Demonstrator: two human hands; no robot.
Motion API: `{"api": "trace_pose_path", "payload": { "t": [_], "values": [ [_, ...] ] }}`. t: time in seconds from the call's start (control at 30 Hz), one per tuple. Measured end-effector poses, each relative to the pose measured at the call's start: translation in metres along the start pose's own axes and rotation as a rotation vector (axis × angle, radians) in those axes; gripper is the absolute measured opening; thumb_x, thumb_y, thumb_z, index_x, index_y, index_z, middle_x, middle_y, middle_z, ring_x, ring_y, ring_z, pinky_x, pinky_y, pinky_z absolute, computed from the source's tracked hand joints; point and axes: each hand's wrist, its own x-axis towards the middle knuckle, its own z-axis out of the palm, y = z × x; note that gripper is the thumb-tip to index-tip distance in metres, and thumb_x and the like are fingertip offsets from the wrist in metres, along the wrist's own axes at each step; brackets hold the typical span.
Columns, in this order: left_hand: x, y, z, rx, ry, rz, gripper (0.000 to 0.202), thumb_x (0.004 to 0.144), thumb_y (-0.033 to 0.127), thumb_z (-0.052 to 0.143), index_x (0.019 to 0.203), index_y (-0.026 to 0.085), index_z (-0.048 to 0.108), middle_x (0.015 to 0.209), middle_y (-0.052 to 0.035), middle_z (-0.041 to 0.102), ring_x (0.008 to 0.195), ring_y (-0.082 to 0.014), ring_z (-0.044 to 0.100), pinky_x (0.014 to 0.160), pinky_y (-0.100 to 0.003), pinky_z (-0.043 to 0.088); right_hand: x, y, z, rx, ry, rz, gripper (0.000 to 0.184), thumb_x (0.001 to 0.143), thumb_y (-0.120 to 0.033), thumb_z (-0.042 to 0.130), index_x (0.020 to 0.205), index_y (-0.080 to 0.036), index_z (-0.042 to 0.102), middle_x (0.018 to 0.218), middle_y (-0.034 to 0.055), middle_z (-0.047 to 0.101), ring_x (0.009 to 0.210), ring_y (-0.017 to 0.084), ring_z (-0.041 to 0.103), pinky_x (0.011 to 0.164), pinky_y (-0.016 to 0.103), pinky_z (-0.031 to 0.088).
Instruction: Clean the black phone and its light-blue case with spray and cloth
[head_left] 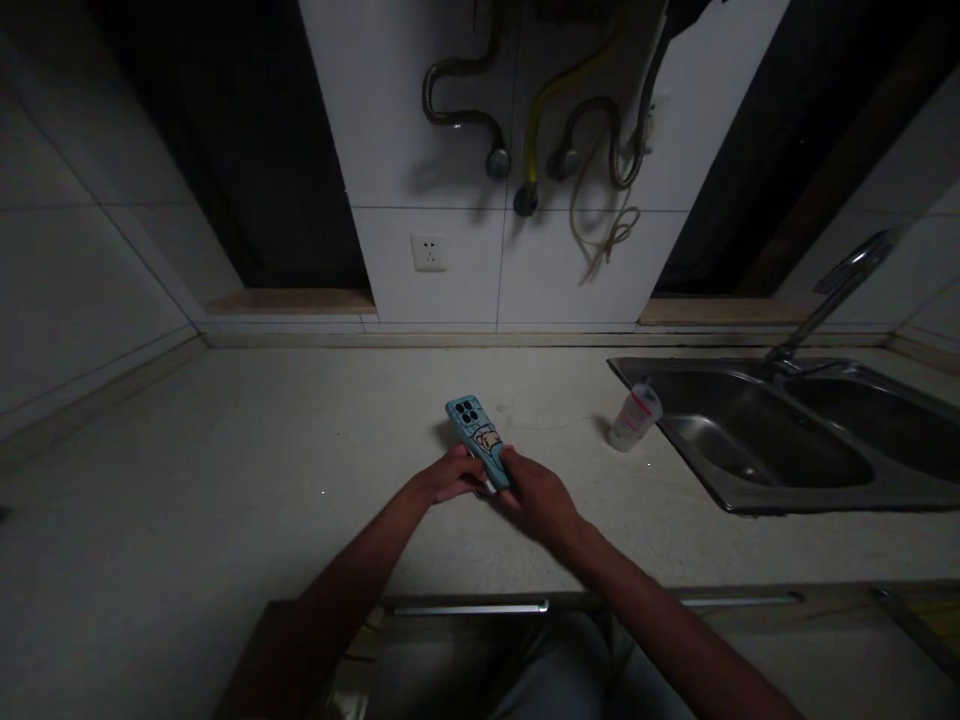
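A smartphone in a light blue case [480, 437] is held above the counter, its back with the camera lenses and a cartoon figure facing up. My left hand [452, 474] grips its lower left side, fingers closed on the edge. On the lower right, my right hand [536, 492] is wrapped round the phone with the thumb lying on the case. Something pale shows beneath the phone's lower end, between the hands; I cannot make out what it is.
A clear plastic cup [634, 418] with a red band stands right of my hands, beside a double steel sink [720, 490] with a tap [832, 290]. The pale counter [225, 480] meets a tiled wall bearing a socket [428, 254] and hanging hoses [536, 120].
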Motion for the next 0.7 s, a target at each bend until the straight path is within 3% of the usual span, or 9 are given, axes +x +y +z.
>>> {"api": "trace_pose_path", "payload": {
  "t": [0.13, 0.3, 0.43, 0.53, 0.7],
  "values": [
    [-0.002, 0.000, -0.001, 0.045, 0.039, -0.025, 0.058, 0.053, 0.005, 0.074, 0.109, 0.018, 0.066, 0.093, -0.0063, 0.073, 0.073, -0.0189, 0.067, 0.068, -0.032, 0.054, 0.000, -0.002, 0.010, -0.002, 0.005, 0.076, 0.067, 0.083, -0.027, 0.060, 0.144, -0.013, 0.035, 0.137, 0.0236, 0.057, 0.114, 0.032, 0.063, 0.095, 0.045, 0.052],
    [-0.007, -0.002, 0.003, 0.024, 0.045, -0.034, 0.082, 0.052, 0.003, 0.076, 0.129, 0.025, 0.058, 0.103, -0.0056, 0.073, 0.081, -0.0199, 0.069, 0.071, -0.030, 0.053, -0.007, -0.004, 0.011, -0.037, -0.055, 0.048, 0.072, 0.083, -0.024, 0.060, 0.147, -0.008, 0.032, 0.141, 0.0274, 0.051, 0.115, 0.034, 0.060, 0.097, 0.049, 0.051],
    [-0.012, -0.006, 0.004, 0.069, 0.044, -0.037, 0.068, 0.054, 0.009, 0.079, 0.119, 0.019, 0.063, 0.094, -0.0072, 0.073, 0.075, -0.0193, 0.067, 0.069, -0.031, 0.054, -0.012, -0.004, 0.014, -0.059, -0.043, 0.021, 0.069, 0.084, -0.020, 0.061, 0.146, -0.007, 0.034, 0.146, 0.0282, 0.047, 0.120, 0.035, 0.058, 0.103, 0.052, 0.049],
    [-0.014, -0.008, 0.002, 0.082, 0.043, -0.026, 0.067, 0.055, 0.010, 0.078, 0.120, 0.019, 0.062, 0.092, -0.0064, 0.072, 0.078, -0.0203, 0.067, 0.072, -0.033, 0.054, -0.013, -0.005, 0.019, -0.051, -0.006, 0.002, 0.067, 0.084, -0.017, 0.061, 0.145, -0.008, 0.037, 0.145, 0.0281, 0.048, 0.125, 0.035, 0.056, 0.105, 0.052, 0.048],
    [-0.016, -0.008, 0.005, 0.101, 0.043, -0.004, 0.058, 0.055, 0.010, 0.073, 0.112, 0.019, 0.063, 0.091, -0.0060, 0.072, 0.081, -0.0212, 0.067, 0.072, -0.034, 0.055, -0.011, -0.003, 0.018, 0.045, 0.059, -0.025, 0.066, 0.084, -0.015, 0.061, 0.146, -0.015, 0.037, 0.142, 0.0236, 0.053, 0.128, 0.033, 0.056, 0.104, 0.053, 0.049]
  ]
}}
